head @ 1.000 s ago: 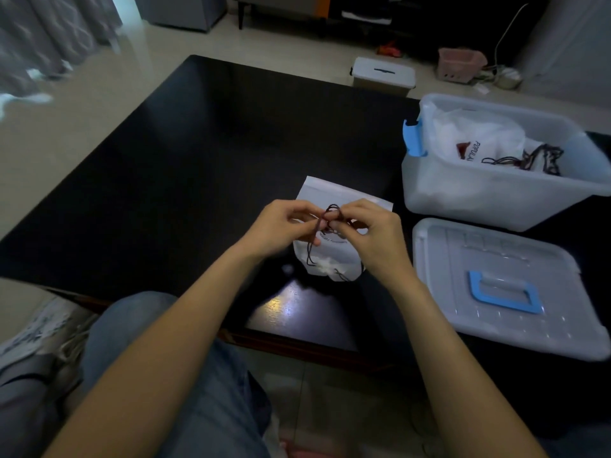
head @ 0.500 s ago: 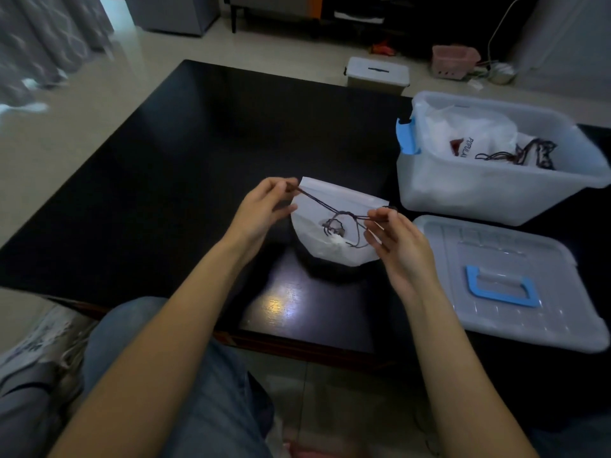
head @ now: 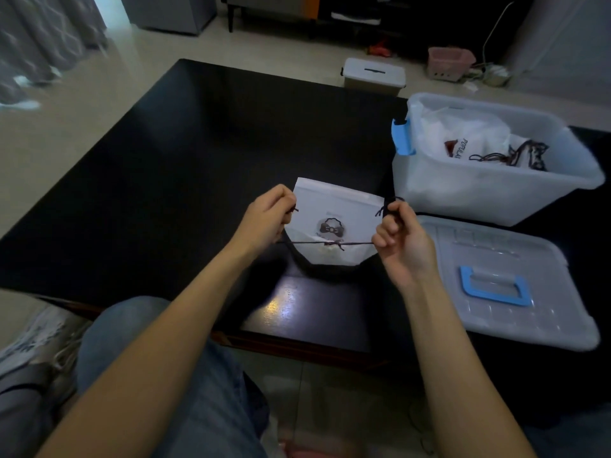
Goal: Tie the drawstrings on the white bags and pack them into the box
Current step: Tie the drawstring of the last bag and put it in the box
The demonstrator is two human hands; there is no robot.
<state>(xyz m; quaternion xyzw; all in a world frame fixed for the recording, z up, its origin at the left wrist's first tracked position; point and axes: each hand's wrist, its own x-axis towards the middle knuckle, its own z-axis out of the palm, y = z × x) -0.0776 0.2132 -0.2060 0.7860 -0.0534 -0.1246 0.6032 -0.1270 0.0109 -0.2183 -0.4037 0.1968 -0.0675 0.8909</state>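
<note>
- The left hand (head: 264, 219) and right hand (head: 401, 239) each pinch one end of the dark drawstring (head: 330, 242), stretched sideways between them.
- A small knot sits midway on it, against the white bag (head: 334, 219) held above the table (head: 198, 160).
- The open box (head: 496, 190), already holding bags, lies right of the bag, nearer the right hand, so that hand looks better placed to carry it over.

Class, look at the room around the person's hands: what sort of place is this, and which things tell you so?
Probably a living room at home: a low black table, a curtain by the tiled floor, and furniture legs behind.
</note>
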